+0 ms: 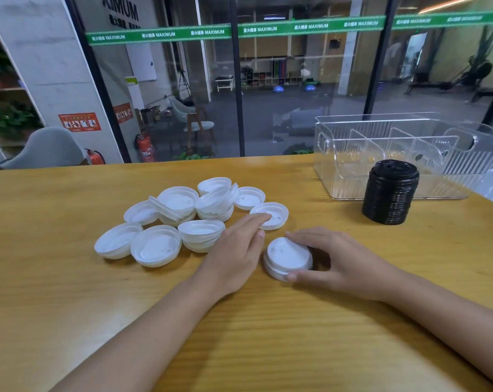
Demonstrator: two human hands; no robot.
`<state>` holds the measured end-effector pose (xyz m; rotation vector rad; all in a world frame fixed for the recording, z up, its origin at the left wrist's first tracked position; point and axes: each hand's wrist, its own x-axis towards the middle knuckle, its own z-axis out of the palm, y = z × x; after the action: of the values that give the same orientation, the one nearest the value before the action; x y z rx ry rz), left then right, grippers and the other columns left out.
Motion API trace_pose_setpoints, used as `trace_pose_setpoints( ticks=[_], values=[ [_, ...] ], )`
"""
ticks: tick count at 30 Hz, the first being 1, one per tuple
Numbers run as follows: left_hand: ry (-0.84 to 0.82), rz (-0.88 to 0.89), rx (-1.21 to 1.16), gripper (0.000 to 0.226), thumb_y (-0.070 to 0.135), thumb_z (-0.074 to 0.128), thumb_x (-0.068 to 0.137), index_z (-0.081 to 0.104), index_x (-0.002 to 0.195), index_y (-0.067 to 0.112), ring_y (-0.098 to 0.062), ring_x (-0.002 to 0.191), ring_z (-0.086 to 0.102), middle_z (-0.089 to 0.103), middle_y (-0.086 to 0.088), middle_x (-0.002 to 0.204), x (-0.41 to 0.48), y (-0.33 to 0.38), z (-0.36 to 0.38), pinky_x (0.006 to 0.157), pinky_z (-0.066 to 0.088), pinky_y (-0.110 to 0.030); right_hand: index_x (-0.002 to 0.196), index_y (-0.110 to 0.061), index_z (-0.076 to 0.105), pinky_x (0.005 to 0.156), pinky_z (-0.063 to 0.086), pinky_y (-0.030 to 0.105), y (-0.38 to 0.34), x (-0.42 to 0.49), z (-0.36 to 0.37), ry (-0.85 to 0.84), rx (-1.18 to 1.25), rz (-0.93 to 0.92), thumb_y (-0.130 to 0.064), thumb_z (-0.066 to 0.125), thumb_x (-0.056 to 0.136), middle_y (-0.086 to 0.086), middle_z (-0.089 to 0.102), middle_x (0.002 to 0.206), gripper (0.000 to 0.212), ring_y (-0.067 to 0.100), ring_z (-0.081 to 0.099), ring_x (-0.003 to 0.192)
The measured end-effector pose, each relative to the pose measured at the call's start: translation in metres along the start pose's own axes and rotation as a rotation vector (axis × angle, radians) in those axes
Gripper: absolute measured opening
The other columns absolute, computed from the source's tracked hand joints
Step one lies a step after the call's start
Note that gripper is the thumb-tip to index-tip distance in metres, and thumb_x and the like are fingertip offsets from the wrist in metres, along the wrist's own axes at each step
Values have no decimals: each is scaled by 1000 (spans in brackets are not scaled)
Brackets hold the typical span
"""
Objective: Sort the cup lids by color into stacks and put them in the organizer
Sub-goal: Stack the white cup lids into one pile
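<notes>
Here, a person's left hand [237, 250] lies with fingers straight, the fingertips touching one white lid [278, 212] at the right edge of the loose white lids [156, 246]. Nine lids or nested clumps can be counted there; nesting hides the exact total. The right hand [338, 261] curls thumb and fingers round a short white stack [286, 257], top side up on the wooden table [268, 335], just beside the left hand. One tall black stack [389, 193] stands well apart to the right, in front of the single clear organizer [403, 131], and blocks part of its near wall. Behind the table a glass wall [296, 94] carries a green stripe [259, 29]. Two red fire extinguishers [145, 147] and a grey chair [47, 148] show at left.
</notes>
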<state>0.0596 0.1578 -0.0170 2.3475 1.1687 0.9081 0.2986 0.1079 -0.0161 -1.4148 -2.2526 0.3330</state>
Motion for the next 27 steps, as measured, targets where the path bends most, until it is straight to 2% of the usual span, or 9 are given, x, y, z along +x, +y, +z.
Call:
trace_pose_setpoints(
  ticks=[2,5,8,10,13,20,25,27],
  values=[
    [-47,-16,21,45,17,40,113,48,157,21,-1,146,39,50,11,157,2,-3,1,108,23,-1,151,-31,56,104,30,1,-1,0,-1,7,14,12,-72,72,79,-20,60,143,84,-10,50,129],
    [-69,-8,84,47,11,39,111,47,156,20,-9,144,45,53,7,155,2,-9,5,112,33,-18,146,-33,60,98,41,6,-2,1,-2,8,64,46,-68,79,76,-26,65,130,80,-11,58,118],
    [-15,11,148,45,5,46,106,55,148,18,-10,124,56,61,5,136,1,-11,9,100,41,-19,143,-35,61,101,47,16,-1,1,-1,10,103,79,-66,84,74,-27,67,128,79,-9,61,118],
    [14,12,161,42,6,53,103,61,142,19,-7,111,58,61,7,125,1,-11,10,94,45,-21,142,-35,61,99,47,13,-1,1,0,11,109,89,-65,85,73,-29,67,126,79,-10,61,117],
    [43,3,172,35,7,60,100,69,132,19,-8,109,61,63,7,120,0,-12,8,94,50,-26,140,-36,62,94,43,6,-1,1,1,16,131,94,-62,86,74,-31,67,123,76,-14,60,115],
    [130,36,191,12,9,70,96,75,105,14,-13,100,65,69,7,107,-2,-13,4,89,52,-31,147,-35,57,104,44,14,-4,-1,1,40,168,54,-62,82,79,-29,64,134,77,-11,58,124],
    [185,65,180,8,13,70,98,74,105,13,-15,96,67,70,5,105,-4,-9,2,85,53,-34,136,-30,68,107,45,19,-10,0,5,118,165,10,-56,80,84,-27,65,131,59,-7,59,124],
    [219,70,172,6,14,71,98,74,104,13,-9,90,65,72,6,101,-4,-7,1,83,52,-32,136,-28,68,106,45,21,-9,0,7,105,152,-4,-52,83,85,-25,65,131,58,-6,60,123]
  ],
)
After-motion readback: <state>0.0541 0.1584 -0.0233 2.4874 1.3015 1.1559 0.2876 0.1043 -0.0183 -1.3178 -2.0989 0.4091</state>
